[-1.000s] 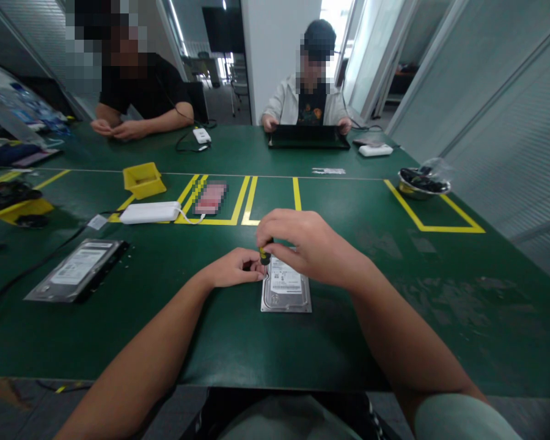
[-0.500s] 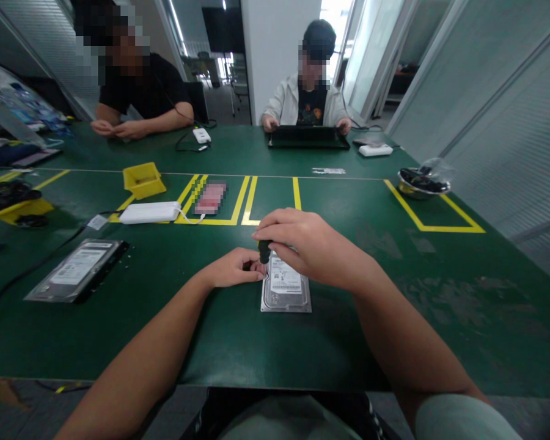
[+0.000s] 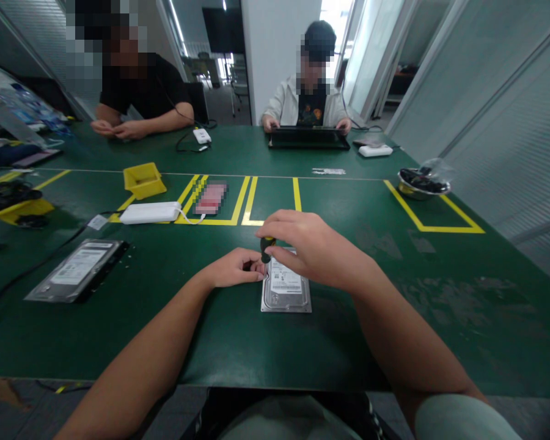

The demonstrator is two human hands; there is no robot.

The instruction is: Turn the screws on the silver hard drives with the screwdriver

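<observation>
A silver hard drive [image 3: 286, 298] with a white label lies flat on the green table in front of me. My right hand [image 3: 309, 244] is over its far part, thumb and fingers closed round the black and yellow handle of a screwdriver [image 3: 266, 250]. The screwdriver points down at the drive's left edge; its tip is too small to make out. My left hand [image 3: 236, 267] rests at that same edge, thumb and fingertips pinched together close to the screwdriver's shaft. What sits between those fingertips is hidden.
Another hard drive [image 3: 80, 269] lies to the left, with small bits beside it. Farther off are a white power bank [image 3: 150, 212], a yellow bin [image 3: 143, 179] and a metal bowl of dark parts [image 3: 424, 183]. Two people sit across the table, one holding a black panel [image 3: 308, 138].
My right fingers have shifted on the screwdriver handle, which now shows more of its side and sits slightly farther right. The left hand and the hard drive have stayed in place.
</observation>
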